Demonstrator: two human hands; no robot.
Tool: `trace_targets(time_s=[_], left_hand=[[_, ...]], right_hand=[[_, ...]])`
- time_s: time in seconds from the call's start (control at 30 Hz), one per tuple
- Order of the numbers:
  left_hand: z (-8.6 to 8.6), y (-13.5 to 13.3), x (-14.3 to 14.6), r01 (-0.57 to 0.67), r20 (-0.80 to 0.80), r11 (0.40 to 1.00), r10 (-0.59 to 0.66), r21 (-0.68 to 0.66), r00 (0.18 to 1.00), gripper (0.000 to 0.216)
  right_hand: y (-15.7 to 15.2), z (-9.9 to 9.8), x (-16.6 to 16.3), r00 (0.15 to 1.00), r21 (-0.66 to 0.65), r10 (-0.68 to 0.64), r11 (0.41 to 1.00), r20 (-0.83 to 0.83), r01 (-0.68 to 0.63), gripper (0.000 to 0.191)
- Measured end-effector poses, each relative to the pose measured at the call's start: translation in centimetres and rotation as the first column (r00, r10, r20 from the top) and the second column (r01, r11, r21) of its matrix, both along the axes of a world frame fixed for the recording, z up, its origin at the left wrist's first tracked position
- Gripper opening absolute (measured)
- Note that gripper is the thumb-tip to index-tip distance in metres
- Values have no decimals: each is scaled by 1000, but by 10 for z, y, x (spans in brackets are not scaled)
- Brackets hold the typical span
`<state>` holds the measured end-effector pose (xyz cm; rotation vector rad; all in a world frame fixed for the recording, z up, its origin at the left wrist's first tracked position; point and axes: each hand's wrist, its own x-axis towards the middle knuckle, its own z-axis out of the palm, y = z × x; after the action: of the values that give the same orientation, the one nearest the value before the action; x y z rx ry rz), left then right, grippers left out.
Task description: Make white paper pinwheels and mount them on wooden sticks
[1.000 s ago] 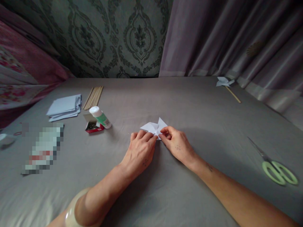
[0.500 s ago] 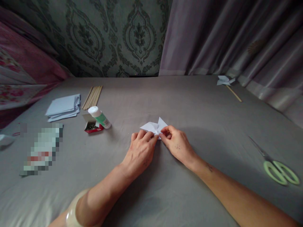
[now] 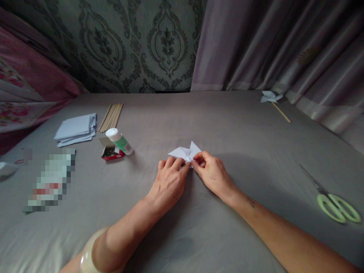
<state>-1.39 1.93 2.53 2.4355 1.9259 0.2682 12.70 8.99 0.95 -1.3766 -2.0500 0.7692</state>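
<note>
Your left hand (image 3: pixel 170 177) and right hand (image 3: pixel 212 170), nearly closed, pinch the pinwheel (image 3: pixel 182 152). Likely light, easily creased paper: hold its centre.

At seven o'clock on the white paper pinwheel (image 3: pixel 180 152), the left hand (image 3: pixel 170 182) covers the near edge, and we cannot see most of its fingertips. The right hand (image 3: pixel 214 175), at four o'clock, pinches the paper but hides its own lower fingers from us. Both forearms (image 3: pixel 125 233) run off the bottom edge. Towards nine o'clock, the small pieces (image 3: pixel 110 152) in the red box (image 3: pixel 115 156) are too tiny for us to name. Farther out that way, coarse squares mask the packet (image 3: pixel 51 178), and the left edge cuts a white object (image 3: pixel 7 169). We find the scissors (image 3: pixel 323 191), nearly at four o'clock, blurred.
</note>
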Motion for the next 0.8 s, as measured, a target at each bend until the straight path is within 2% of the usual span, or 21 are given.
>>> trace_targets(time_s=[0.57,0.8], left_hand=[[1,1,1,5,-16,1000,-5,-18,1000,27],[1,1,1,14,-23,1000,-14,0,1000,26]], right_hand=[[-1,-1,1,998,69,66,995,23,-68,8],[-2,-2,2,989,161,127,977,72,-137,11]])
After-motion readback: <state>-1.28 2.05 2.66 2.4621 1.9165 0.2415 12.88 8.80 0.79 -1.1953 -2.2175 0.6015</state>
